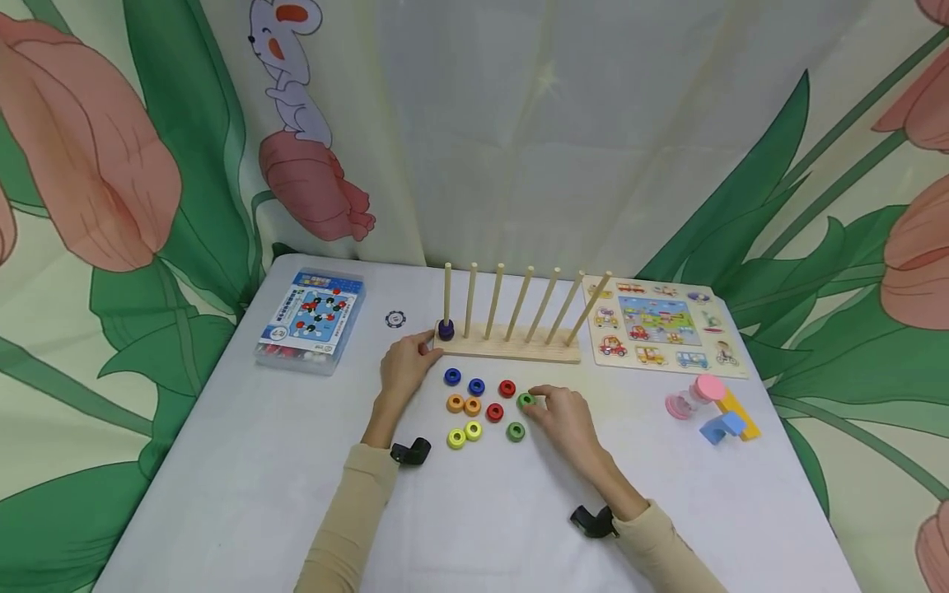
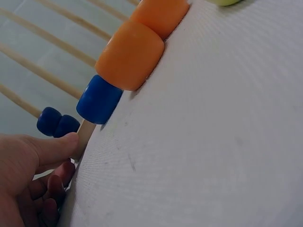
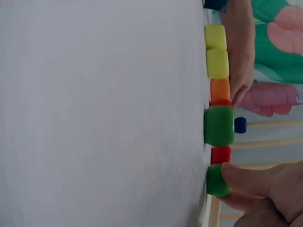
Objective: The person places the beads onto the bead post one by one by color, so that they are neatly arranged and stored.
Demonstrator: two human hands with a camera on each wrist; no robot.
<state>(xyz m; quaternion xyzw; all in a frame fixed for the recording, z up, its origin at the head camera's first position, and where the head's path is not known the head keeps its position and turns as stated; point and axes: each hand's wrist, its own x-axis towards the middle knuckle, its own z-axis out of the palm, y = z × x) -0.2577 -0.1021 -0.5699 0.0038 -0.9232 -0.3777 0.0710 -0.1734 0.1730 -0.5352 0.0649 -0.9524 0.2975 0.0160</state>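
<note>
In the head view, the right hand (image 1: 565, 416) lay on the table (image 1: 245, 461) with its thumb and forefinger pinching a green ring (image 1: 525, 401) at the right end of a loose cluster of rings; a second green ring (image 1: 515, 431) lay just beside it, nearer the person. The ring sat flat, its hole axis upright. The peg rack (image 1: 511, 342) stood beyond the cluster, farther from the person, its seven pegs rising and leaning slightly to the right, so the ring lay below and in front of the peg tops. The left hand (image 1: 405, 366) rested against the rack's left end, its thumb touching the base next to the dark purple ring (image 1: 446, 330) already seated on the leftmost peg. The right hand was the nearer one to the green ring; the left hand was occupied at the rack. In the left wrist view, the left hand's thumb (image 2: 57, 146) pressed on the rack's wooden edge, its other fingers curled beneath, with a blue ring (image 2: 99, 100) and two orange rings (image 2: 130, 54) lying close by on the table. In the right wrist view, the right hand's grip (image 3: 227, 182) was closed on the green ring (image 3: 217, 182), which still touched the table; the second green ring (image 3: 218, 125) and a red ring (image 3: 220, 154) lay just beside it.
</note>
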